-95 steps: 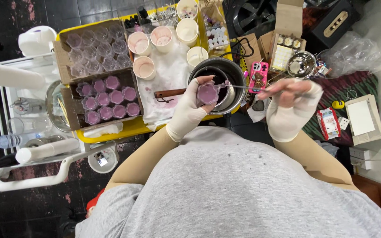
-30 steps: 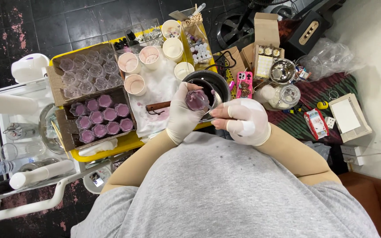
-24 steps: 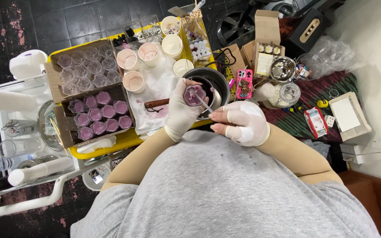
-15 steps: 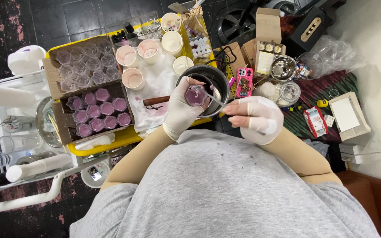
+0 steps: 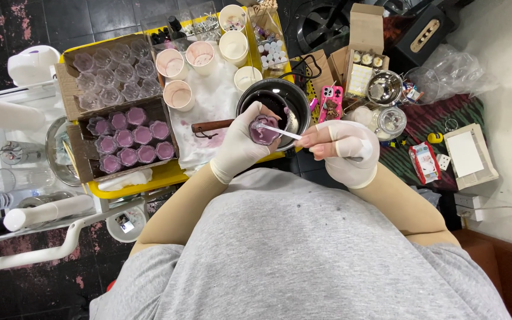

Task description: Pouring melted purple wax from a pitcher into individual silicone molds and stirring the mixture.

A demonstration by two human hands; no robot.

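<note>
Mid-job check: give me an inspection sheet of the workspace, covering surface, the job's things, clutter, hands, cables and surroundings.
Surface: yellow tray with a stained white cloth.
Job's things: small purple-filled cup held over the dark pot; thin stick reaching into the cup.
Clutter: box of filled purple cups, box of empty clear cups, pink-rimmed tubs, steel bowl, glass jar.
Hands: left hand gloved, wrapped round the cup; right hand gloved, pinching the stick.
Cables: black cable behind the pot.
Surroundings: dark tiled floor, white wall.
</note>
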